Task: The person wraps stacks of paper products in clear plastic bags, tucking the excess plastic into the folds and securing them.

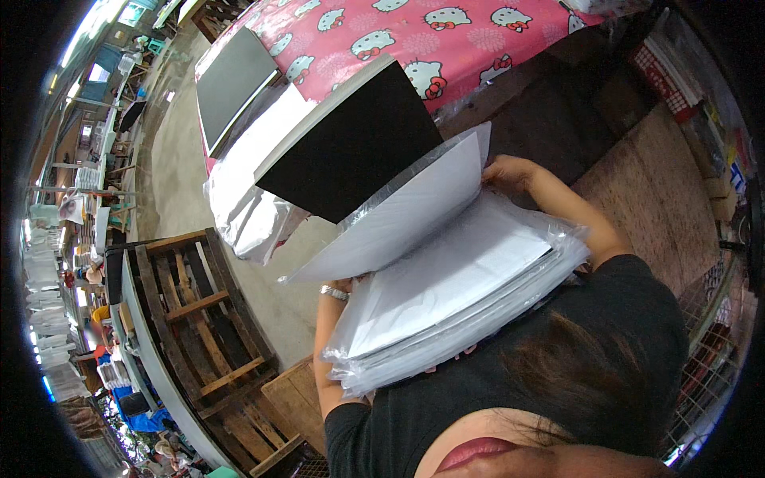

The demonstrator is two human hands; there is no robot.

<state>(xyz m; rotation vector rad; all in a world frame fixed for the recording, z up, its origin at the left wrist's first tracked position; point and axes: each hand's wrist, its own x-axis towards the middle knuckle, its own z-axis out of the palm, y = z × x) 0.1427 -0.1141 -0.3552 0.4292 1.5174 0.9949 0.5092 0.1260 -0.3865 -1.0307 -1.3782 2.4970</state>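
Observation:
A stack of flat white packs in clear plastic [454,275] rests against my front, its layered edges facing me. Over it stands a plastic-covered white sheet [398,211], tilted up and away from the stack. My right hand [510,173] is closed at the right edge of this sheet. At its lower left end, my left hand [343,285] is mostly hidden between the sheet and the stack; its fingers do not show. Just beyond the sheet is a black-topped rectangular block [355,143] with a pale side.
Ahead is a table with a pink cartoon-print cover [343,44]. A dark grey flat panel [235,84] and white plastic-wrapped material [251,211] lie at its left end. A wooden pallet [199,319] stands at left, a brown board [649,199] at right.

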